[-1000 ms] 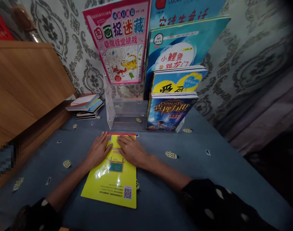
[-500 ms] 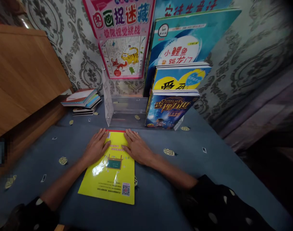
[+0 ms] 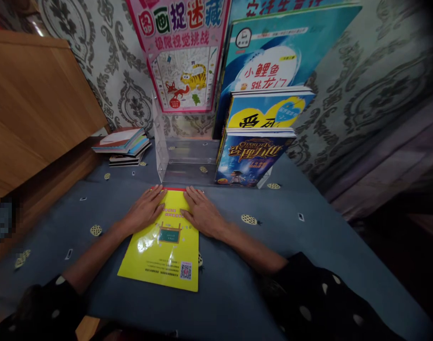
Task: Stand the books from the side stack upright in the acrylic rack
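A yellow book [image 3: 159, 267] lies flat on the dark blue tablecloth, its QR code at the near right corner and a thin red strip along its far edge. My left hand [image 3: 147, 207] rests on its far left part, fingers stretched out flat. Across from it, my right hand [image 3: 202, 212] lies on the far right part, also with fingers extended and thumb pointing inward. Just beyond the fingertips stands a clear acrylic rack [image 3: 160, 151]. A dark blue book [image 3: 250, 161] stands at the rack's front right.
Behind it rise a blue-and-yellow book [image 3: 266, 111], a teal book [image 3: 291, 47] and a pink book [image 3: 188, 40]. Several books lie in a stack [image 3: 122, 147] at the back left. A wooden cabinet [image 3: 39, 99] borders the left, and a patterned wall covering [image 3: 365, 80] is behind.
The view has shifted slightly, so things sit a little higher in it. Both hands remain flat on the yellow book.
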A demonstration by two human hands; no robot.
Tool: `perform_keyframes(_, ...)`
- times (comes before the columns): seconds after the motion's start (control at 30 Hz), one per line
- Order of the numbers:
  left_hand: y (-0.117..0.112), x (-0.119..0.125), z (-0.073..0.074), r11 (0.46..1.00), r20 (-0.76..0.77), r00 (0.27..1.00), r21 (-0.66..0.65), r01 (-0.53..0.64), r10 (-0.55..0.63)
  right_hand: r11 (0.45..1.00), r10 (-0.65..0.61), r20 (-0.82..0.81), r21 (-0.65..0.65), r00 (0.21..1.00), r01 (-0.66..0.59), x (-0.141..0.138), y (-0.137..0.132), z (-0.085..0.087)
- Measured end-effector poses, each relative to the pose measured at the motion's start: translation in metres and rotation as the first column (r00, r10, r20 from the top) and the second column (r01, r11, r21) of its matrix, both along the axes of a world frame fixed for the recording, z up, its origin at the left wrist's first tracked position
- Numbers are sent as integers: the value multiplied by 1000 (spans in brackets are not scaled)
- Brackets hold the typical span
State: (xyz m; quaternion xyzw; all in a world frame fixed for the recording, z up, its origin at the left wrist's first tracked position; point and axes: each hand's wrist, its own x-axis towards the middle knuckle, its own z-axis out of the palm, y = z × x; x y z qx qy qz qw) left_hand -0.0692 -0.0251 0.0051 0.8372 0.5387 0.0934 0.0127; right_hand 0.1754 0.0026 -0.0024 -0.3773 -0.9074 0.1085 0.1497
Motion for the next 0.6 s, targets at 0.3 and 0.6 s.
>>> perform_keyframes(0.3, 5, -3, 1, 993, 63, 991, -34, 117, -115, 998, 67, 25, 5, 997, -68, 3, 2, 0)
perform_keyframes(0.6, 7, -5, -4, 993, 127, 989, -84, 84, -73, 971, 239, 59, 2, 969, -239, 7, -11, 4)
